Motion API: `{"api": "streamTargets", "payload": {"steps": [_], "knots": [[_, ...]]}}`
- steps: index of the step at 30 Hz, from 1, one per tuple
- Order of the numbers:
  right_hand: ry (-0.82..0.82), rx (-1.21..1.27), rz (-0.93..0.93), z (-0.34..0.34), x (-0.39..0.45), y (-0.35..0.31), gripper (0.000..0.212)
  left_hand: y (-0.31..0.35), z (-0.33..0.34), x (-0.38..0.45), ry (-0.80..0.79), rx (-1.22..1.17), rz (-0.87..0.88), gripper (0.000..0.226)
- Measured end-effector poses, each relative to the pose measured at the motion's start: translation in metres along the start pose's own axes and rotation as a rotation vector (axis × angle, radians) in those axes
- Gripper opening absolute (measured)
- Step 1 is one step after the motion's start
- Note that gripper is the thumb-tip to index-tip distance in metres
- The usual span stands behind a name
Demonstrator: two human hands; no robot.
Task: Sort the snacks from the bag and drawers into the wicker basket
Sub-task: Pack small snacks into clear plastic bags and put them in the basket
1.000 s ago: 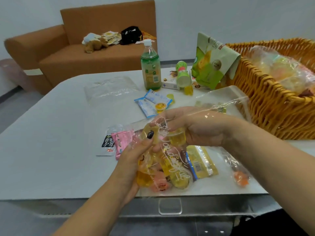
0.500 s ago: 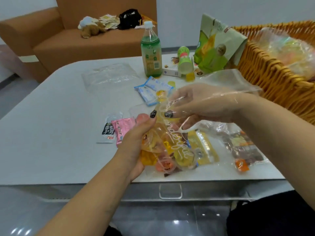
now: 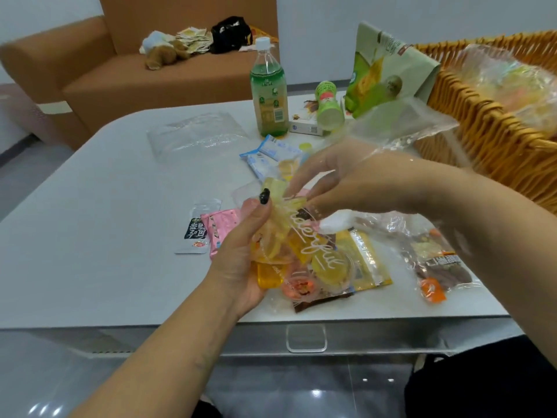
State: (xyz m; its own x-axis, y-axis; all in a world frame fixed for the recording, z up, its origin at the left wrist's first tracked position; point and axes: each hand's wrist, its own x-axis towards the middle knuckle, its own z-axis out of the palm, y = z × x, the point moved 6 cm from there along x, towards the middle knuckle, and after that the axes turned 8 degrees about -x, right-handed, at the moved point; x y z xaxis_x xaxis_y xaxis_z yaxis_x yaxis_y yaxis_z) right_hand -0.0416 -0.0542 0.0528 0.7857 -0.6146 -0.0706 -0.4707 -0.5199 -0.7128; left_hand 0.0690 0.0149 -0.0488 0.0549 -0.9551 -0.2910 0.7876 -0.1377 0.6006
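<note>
Our right hand (image 3: 358, 179) has lifted the clear lettered bag of jelly cups (image 3: 304, 251) near the woven wicker basket (image 3: 488, 137). Both hands pinch its mouth, left hand (image 3: 244, 251) cradling. Loose film could slip, spilling cups onto the counter (image 3: 90, 221).

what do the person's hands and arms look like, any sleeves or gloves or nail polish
Both forearms are bare, with no sleeves, watch or bracelets in view. The left hand has a dark, near-black polished thumbnail. The right hand is covered by a loose, clear, crinkly plastic glove that flares open past the wrist. The right hand's nails are too blurred to tell.
</note>
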Motion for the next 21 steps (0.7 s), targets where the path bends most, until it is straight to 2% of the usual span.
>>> {"api": "streamTargets", "payload": {"steps": [1,2,4,6,8,10,12,14,16,18,19,21], "knots": [[0.019,-0.020,-0.011,0.001,0.001,-0.002,0.022,-0.001,0.001,0.000,-0.030,0.013,-0.020,0.096],[0.034,-0.037,-0.024,0.002,0.002,-0.003,0.021,-0.002,0.001,0.000,-0.055,0.025,-0.038,0.089],[0.025,-0.017,-0.036,0.005,0.003,-0.003,0.022,0.000,-0.001,0.001,-0.063,0.046,-0.035,0.051],[-0.027,0.096,0.009,0.004,0.001,0.001,0.028,0.004,-0.003,0.001,-0.035,0.045,-0.004,0.031],[-0.062,0.210,0.057,-0.007,-0.002,0.003,0.032,0.011,-0.005,0.001,-0.029,0.006,0.021,0.027],[-0.051,0.282,0.056,-0.025,-0.003,0.002,0.036,0.022,-0.005,0.002,-0.059,-0.043,0.054,0.041],[0.038,0.353,0.040,-0.045,-0.002,0.001,0.036,0.031,-0.007,0.003,-0.096,-0.079,0.091,0.063],[0.182,0.508,0.002,-0.067,-0.002,0.003,0.029,0.043,-0.013,0.006,-0.090,-0.119,0.147,0.069],[0.324,0.724,0.001,-0.081,0.000,0.014,0.026,0.053,-0.015,0.006,-0.063,-0.118,0.190,0.058],[0.435,0.857,0.091,-0.083,0.008,0.037,0.021,0.060,-0.014,0.004,-0.033,-0.141,0.231,0.020],[0.453,0.870,0.167,-0.078,0.015,0.050,0.020,0.062,-0.017,0.003,-0.003,-0.154,0.259,0.012],[0.420,0.754,0.353,-0.059,0.031,0.072,0.015,0.067,-0.023,0.003,0.048,-0.170,0.314,0.022]]}}
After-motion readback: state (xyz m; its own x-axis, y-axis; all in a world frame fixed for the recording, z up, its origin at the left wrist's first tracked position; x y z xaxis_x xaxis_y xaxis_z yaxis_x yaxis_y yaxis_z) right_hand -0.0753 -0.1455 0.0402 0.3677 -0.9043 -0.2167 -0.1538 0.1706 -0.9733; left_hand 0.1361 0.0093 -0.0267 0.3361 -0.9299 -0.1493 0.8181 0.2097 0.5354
